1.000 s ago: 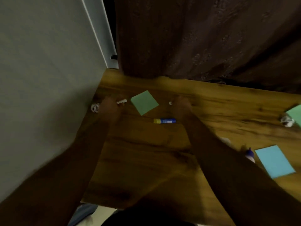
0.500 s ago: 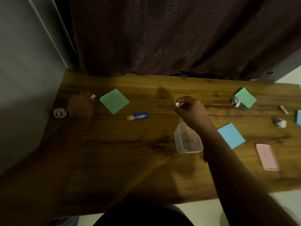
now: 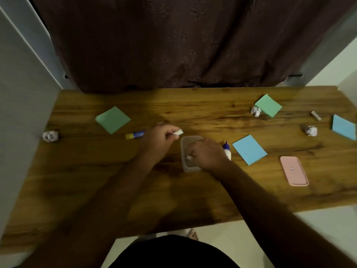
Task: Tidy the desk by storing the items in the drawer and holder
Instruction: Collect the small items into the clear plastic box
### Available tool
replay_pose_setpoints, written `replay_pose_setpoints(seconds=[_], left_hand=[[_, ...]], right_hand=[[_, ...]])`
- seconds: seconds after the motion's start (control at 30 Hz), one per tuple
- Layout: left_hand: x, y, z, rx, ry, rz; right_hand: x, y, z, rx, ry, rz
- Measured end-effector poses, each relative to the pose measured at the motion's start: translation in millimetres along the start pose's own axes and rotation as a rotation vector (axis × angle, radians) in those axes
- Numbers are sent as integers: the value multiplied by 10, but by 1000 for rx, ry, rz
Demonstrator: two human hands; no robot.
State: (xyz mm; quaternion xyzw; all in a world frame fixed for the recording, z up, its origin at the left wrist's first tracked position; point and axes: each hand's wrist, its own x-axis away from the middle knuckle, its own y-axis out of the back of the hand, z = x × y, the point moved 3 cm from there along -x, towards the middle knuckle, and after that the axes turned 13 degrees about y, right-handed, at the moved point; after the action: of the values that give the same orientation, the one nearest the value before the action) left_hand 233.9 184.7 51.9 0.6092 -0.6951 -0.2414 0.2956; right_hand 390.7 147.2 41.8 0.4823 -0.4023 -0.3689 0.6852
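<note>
Wooden table (image 3: 116,186) mostly untidied. Crumpled paper (image 3: 50,135), green pad (image 3: 113,119), glue stick (image 3: 135,134) lie loose at left. Left hand (image 3: 160,135) pinches a white scrap (image 3: 178,132) — right hand (image 3: 206,153) pinches another inside the clear holder (image 3: 184,151). Pads, pink lid (image 3: 294,170) remain.

Between the hands (image 3: 185,146) sits the container (image 3: 191,167); glue stick (image 3: 135,134) left of them, glue bottle (image 3: 227,150) just right.

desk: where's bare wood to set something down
Free: the near strip of the desk below the clear container, and the far middle between the green pads. Crowded: the right end, around the pink lid.
</note>
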Motion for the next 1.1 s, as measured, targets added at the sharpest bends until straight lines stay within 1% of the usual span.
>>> replay_pose_setpoints(seconds=[0.1,0.27,0.33,0.43,0.5,0.57,0.67,0.73,0.8,0.87,1.0,1.1], left_hand=[[81,-214,-132,-85,-6,29],[201,-384,-239,-244,5,34],[228,-407,-260,-290,10,21],[278,-453,-293,-369,19,-2],[297,-474,-311,-413,23,-17],[310,-500,-362,-473,0,-41],[288,-583,-476,-611,-11,-34],[293,-665,-565,-735,20,-12],[310,-747,-615,-867,48,8],[308,-833,-621,-939,67,40],[282,-904,-628,-1007,88,92],[291,-935,-639,-1007,96,118]], right_hand=[[-11,-21,53,52,2,62],[42,5,44,124,51,79],[52,11,29,109,74,98],[96,74,-26,22,93,108],[151,142,-88,-49,111,46],[255,225,-190,-120,102,-71],[449,317,-362,-257,21,-239],[575,337,-460,-317,-30,-305],[677,311,-535,-374,-69,-340],[773,247,-598,-427,-104,-357],[903,122,-661,-500,-167,-374],[936,43,-637,-527,-200,-398]])
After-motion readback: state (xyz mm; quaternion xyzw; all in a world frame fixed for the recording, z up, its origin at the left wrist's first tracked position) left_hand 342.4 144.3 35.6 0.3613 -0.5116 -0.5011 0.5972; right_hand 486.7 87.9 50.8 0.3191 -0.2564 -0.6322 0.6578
